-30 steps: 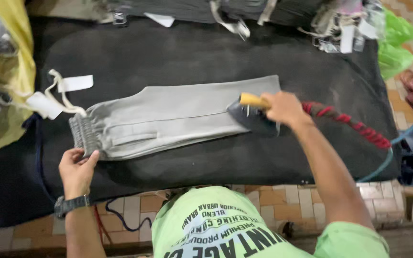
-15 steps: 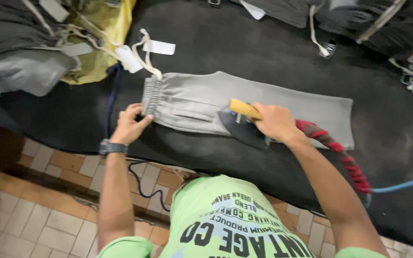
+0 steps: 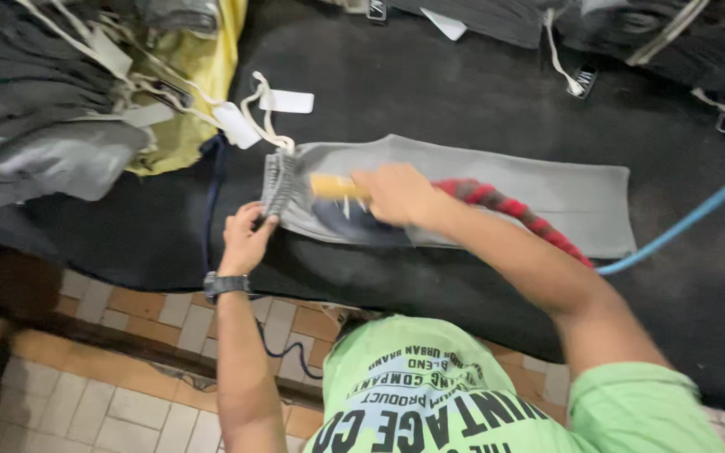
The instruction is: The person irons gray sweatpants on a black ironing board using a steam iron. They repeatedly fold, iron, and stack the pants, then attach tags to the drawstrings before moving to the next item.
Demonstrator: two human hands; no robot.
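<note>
Black padding covers the long table [image 3: 480, 101], which fills most of the view above a tiled floor [image 3: 102, 403] of pale and orange squares. Along the far edge and the left corner lie heaps of dark folded garments [image 3: 35, 126], one resting on a yellow cloth [image 3: 190, 92], with white paper tags [image 3: 287, 101] and cords trailing off them. Flat on the padding, near the front edge, lies a grey pair of trousers [image 3: 547, 189], folded lengthwise, its gathered waistband [image 3: 279, 180] to the left and its leg end to the right. The cloth looks soft, light and limp, likely to crease or slide if pushed, so it seems best held at the thicker ribbed waistband. The left hand [image 3: 245, 239], with a dark watch [image 3: 224, 283] at the wrist, does that: its fingers [image 3: 255, 220] pinch the lower corner of the waistband and keep it down on the padding. The right hand [image 3: 396, 195] is closed around the yellow handle of an iron [image 3: 350, 210], whose dark sole rests on the trousers just right of the waistband; the iron looks heavy and rigid. A red-and-black braided cord [image 3: 513, 205] and a blue hose [image 3: 698, 214] run off rightward.
</note>
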